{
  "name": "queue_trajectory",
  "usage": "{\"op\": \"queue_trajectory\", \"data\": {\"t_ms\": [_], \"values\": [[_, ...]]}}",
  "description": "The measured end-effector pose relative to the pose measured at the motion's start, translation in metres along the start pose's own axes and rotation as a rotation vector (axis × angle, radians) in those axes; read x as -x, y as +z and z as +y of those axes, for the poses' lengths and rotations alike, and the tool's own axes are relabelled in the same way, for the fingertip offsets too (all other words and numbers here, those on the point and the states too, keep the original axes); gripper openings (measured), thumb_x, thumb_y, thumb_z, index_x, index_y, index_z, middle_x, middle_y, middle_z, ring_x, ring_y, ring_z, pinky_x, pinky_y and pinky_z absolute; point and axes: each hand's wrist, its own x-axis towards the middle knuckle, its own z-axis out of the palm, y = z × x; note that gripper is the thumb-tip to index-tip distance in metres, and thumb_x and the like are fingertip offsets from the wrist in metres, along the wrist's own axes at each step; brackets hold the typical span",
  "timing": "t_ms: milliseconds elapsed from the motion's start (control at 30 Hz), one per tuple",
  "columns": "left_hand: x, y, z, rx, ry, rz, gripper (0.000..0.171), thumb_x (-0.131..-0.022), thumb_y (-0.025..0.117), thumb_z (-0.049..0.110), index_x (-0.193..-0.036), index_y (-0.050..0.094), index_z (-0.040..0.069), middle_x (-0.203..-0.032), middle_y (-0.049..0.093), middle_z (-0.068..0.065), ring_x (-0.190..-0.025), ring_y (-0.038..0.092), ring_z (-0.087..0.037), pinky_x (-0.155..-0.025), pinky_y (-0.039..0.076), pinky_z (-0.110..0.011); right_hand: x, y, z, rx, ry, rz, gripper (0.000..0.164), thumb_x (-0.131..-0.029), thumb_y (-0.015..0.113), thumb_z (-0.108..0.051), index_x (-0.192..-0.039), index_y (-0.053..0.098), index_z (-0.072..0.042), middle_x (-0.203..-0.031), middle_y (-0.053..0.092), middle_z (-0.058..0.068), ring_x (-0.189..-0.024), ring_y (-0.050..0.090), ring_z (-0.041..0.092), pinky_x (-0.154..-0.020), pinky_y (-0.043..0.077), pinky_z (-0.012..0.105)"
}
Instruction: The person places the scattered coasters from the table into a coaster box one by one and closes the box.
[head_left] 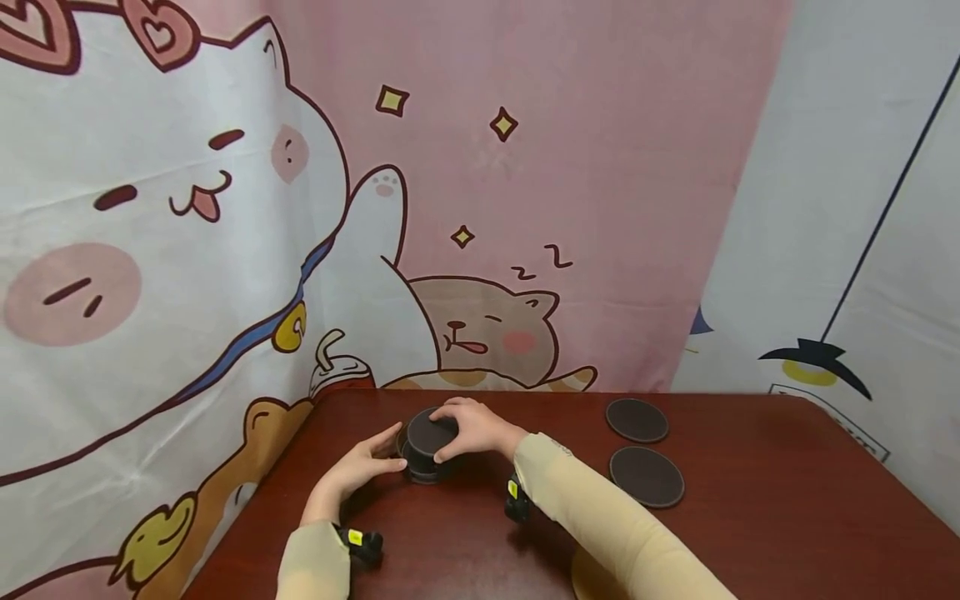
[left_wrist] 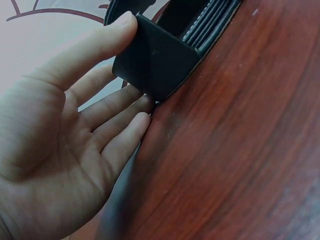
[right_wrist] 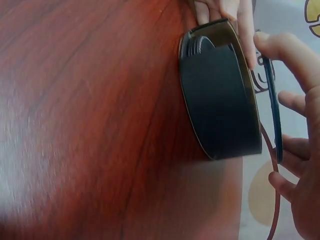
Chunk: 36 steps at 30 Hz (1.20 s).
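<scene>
A round black coaster (head_left: 430, 433) is held over a black coaster holder (head_left: 425, 477), gripped at its edge between the thumb and fingers of my right hand (head_left: 482, 429). The right wrist view shows this coaster (right_wrist: 274, 112) nearly edge-on, apart from the holder's open top. Several stacked coasters (left_wrist: 212, 25) sit inside the holder, visible through a gap in its curved wall (left_wrist: 155, 60). My left hand (head_left: 356, 468) holds the holder from its left side, thumb at the wall's upper edge and fingers around the outside. The holder stands on the table.
Two more round dark coasters (head_left: 636, 420) lie flat on the reddish-brown wooden table (head_left: 442, 550), right of my right forearm. A yellowish rounded thing (head_left: 588, 577) is partly hidden under that forearm. A cartoon-printed curtain (head_left: 600, 208) hangs behind the table's back edge.
</scene>
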Motion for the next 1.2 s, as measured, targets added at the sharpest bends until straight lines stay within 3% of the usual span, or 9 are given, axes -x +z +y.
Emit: {"op": "queue_trajectory", "data": {"t_ms": [233,833,1200], "values": [[-0.002,-0.001,-0.001,0.019,-0.006,-0.007,0.083,-0.085,0.075,0.026,-0.154,0.030,0.013,-0.150,0.038,-0.019,-0.136,0.037,-0.037,-0.108,0.028,-0.056,-0.005,0.008,-0.008,0.088,0.018,0.004,0.069,-0.069,0.079,-0.055,-0.130,0.062,-0.025,-0.142,0.048,0.006,-0.129,0.042,0.026,-0.103,0.035,0.047],[-0.006,-0.001,-0.004,0.042,0.003,-0.023,0.083,-0.086,0.075,0.025,-0.154,0.028,0.010,-0.151,0.037,-0.019,-0.136,0.038,-0.037,-0.108,0.028,-0.055,-0.010,0.016,-0.010,0.148,0.051,0.002,0.068,-0.070,0.077,-0.058,-0.128,0.064,-0.026,-0.142,0.048,0.009,-0.128,0.044,0.027,-0.101,0.036,0.047],[-0.005,-0.002,-0.004,0.033,0.006,-0.020,0.083,-0.086,0.075,0.024,-0.153,0.029,0.010,-0.150,0.038,-0.020,-0.136,0.038,-0.037,-0.108,0.028,-0.055,-0.010,0.018,-0.007,0.148,0.069,-0.004,0.072,-0.069,0.076,-0.063,-0.130,0.062,-0.026,-0.147,0.044,0.009,-0.134,0.038,0.028,-0.106,0.030,0.055]]}}
